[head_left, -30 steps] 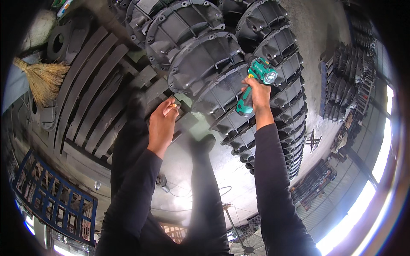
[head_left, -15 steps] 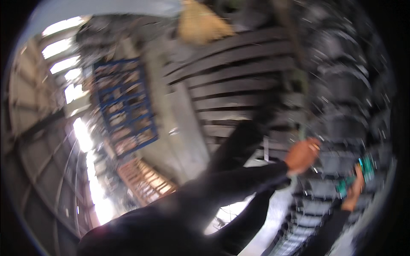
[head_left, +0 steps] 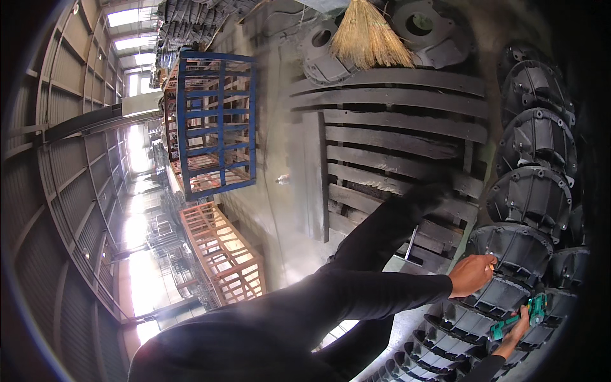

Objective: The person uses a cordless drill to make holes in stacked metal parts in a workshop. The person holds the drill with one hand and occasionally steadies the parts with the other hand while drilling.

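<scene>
My right hand (head_left: 519, 325) is wrapped round a green cordless drill (head_left: 538, 309) at the lower right. The drill lies over a row of dark grey cast metal housings (head_left: 528, 194), bell-shaped with ribs and bolt-hole flanges. To its left, my left hand (head_left: 471, 275) is closed at the flange of one housing (head_left: 512, 248). A small yellowish bit shows at its fingertips, too small to name. Whether the drill's tip touches a housing cannot be made out.
A dark slatted wooden pallet (head_left: 394, 95) lies beside my leg. Beyond it are a straw broom (head_left: 369, 38) and round castings (head_left: 423, 25). A blue metal cage (head_left: 219, 118) and an orange rack (head_left: 223, 254) stand to the left. More housings line the right side.
The view has turned and sharpened, and the pallet, broom and cage now appear further right. Both hands sit lower in the picture, still by the housings. The drill stays in my right hand.
</scene>
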The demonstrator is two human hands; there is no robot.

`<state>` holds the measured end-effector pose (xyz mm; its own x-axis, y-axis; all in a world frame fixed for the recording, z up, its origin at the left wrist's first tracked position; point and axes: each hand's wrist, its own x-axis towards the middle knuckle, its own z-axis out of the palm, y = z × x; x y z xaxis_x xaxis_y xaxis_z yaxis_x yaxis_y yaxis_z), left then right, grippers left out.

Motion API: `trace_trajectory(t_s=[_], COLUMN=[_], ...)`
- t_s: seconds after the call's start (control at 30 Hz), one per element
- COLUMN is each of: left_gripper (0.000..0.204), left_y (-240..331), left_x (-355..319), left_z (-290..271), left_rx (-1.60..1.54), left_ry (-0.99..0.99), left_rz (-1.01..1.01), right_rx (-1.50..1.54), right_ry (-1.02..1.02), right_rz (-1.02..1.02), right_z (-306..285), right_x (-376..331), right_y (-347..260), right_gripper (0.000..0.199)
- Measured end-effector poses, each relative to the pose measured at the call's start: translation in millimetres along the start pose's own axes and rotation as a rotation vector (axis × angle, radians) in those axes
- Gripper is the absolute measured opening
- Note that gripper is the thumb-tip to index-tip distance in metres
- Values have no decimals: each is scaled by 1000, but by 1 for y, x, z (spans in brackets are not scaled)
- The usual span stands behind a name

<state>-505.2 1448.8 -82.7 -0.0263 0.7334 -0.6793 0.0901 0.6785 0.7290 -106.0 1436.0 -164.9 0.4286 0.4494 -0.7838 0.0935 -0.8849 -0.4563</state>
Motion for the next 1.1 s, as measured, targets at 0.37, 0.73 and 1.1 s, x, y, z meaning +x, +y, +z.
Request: trace_trajectory(t_s=[0.37, 0.73, 1.1], left_gripper=[33, 31, 40], left_y=[-4, -50, -48], left_x=[-8, -20, -27], left_z=[-5, 6, -13], left_rx=[4, -47, 146], left_ry=[-103, -234, -288], left_rz=[-78, -165, -85], right_rx=[-30, 164, -24], right_ry=[40, 49, 90], right_rz=[29, -64, -192], right_z=[9, 32, 51], right_x=[-4, -13, -72], right_y=[4, 6, -43], right_gripper=[22, 27, 23])
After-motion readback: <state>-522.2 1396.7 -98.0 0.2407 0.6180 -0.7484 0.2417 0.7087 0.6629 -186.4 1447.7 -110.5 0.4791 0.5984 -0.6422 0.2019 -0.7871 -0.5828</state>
